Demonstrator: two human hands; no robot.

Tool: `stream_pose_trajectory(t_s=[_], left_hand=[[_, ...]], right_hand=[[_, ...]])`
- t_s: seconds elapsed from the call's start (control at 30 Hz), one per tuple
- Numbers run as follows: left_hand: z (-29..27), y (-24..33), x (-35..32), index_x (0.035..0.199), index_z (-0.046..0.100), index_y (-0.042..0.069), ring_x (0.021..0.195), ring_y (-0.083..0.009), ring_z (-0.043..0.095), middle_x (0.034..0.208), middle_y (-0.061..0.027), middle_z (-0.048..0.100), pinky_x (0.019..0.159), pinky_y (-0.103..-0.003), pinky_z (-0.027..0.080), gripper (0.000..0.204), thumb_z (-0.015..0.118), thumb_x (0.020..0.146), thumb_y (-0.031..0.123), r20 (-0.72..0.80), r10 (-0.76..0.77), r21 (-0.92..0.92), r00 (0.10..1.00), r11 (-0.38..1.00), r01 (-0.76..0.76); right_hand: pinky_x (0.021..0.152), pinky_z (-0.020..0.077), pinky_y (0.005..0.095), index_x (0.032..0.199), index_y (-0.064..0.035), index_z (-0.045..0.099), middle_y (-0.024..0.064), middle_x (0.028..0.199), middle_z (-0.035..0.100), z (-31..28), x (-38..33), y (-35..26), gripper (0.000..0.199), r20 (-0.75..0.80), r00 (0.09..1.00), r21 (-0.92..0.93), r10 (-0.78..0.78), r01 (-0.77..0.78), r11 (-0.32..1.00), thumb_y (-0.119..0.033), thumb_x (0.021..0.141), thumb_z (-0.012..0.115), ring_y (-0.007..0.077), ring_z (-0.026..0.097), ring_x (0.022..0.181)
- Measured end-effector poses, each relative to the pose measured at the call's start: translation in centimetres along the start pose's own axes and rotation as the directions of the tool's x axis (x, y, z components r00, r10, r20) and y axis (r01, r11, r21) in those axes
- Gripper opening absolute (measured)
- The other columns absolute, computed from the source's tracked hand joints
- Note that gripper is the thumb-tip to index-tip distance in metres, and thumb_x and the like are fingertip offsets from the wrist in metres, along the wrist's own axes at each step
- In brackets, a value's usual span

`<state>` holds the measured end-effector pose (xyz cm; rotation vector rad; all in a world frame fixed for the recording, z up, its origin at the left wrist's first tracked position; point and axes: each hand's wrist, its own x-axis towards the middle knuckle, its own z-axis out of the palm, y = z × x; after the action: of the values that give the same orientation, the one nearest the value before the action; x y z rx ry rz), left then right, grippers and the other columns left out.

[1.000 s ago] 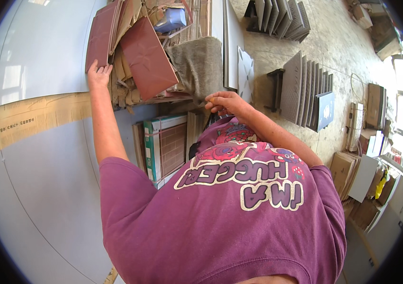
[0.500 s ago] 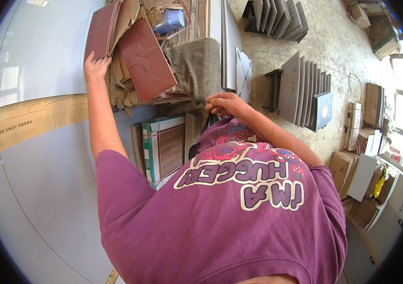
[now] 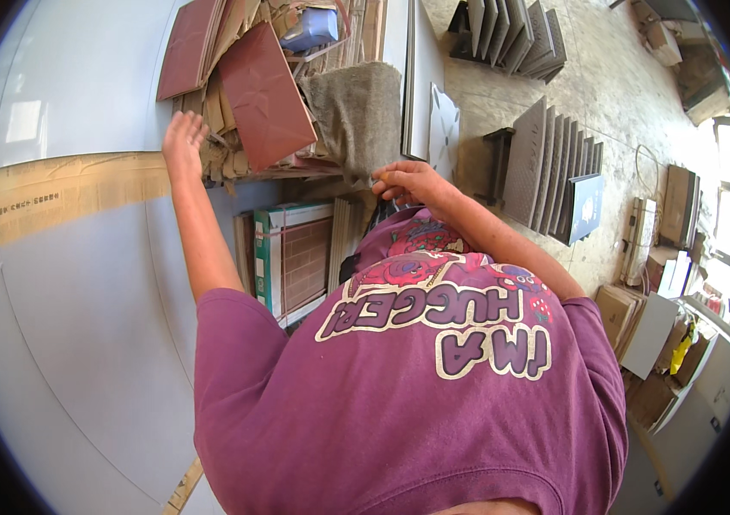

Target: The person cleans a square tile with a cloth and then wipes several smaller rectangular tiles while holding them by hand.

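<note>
My left hand [image 3: 183,144] is lifted just below a stack of dark red tiles [image 3: 196,51], its fingers loosely bent and slightly apart with nothing in them. Beside it a single red tile [image 3: 266,99] with an embossed pattern leans at a slant over torn cardboard [image 3: 217,112]. In front of my body, my right hand [image 3: 412,182] is closed, thumb and fingers pressed together. Whatever it may hold is too small to make out. Its fingertips are close to the lower edge of a grey-brown cloth [image 3: 352,112] draped over the shelf.
Below the shelf stands a green-and-white box of brown tiles [image 3: 296,262]. A blue plastic container [image 3: 309,30] lies among the cardboard. Racks of grey tiles [image 3: 545,167] stand on the concrete floor to the right. Large glossy panels [image 3: 64,103] line the left side.
My left hand has let go of the red tile stack's lower edge and drawn back toward me. The right hand stays nearly where it was.
</note>
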<state>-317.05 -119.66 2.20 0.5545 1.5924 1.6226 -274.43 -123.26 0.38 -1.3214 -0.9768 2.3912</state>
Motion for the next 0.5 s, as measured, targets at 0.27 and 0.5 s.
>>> stream_pose_trajectory(t_s=[0.27,0.5], left_hand=[[-0.9,-5.2,-12.3,0.122,0.039,-0.005,0.092,-0.0271,0.058,0.103,-0.0179,0.057,0.078,-0.039,0.050,0.047,0.059,0.085,0.016,0.003,-0.203,0.000,0.979,0.979,0.203],[2.2,-8.4,-14.3,0.104,0.051,-0.005,0.089,-0.0294,0.058,0.098,-0.0188,0.058,0.080,-0.043,0.050,0.028,0.059,0.084,0.014,-0.013,-0.344,-0.411,0.939,0.858,0.309]], right_hand=[[0.063,0.0454,0.0230,0.107,-0.0034,0.058,0.0036,0.093,0.065,-0.5,-0.5,0.2,0.031,0.046,0.999,-0.049,-0.023,0.025,0.999,-0.026,0.087,0.052,0.0086,0.057,0.075],[0.061,0.0452,0.0229,0.105,-0.0045,0.059,0.0040,0.092,0.065,-0.6,-1.1,0.3,0.030,0.072,0.997,-0.067,-0.029,0.034,0.997,-0.027,0.087,0.052,0.0089,0.057,0.074]])
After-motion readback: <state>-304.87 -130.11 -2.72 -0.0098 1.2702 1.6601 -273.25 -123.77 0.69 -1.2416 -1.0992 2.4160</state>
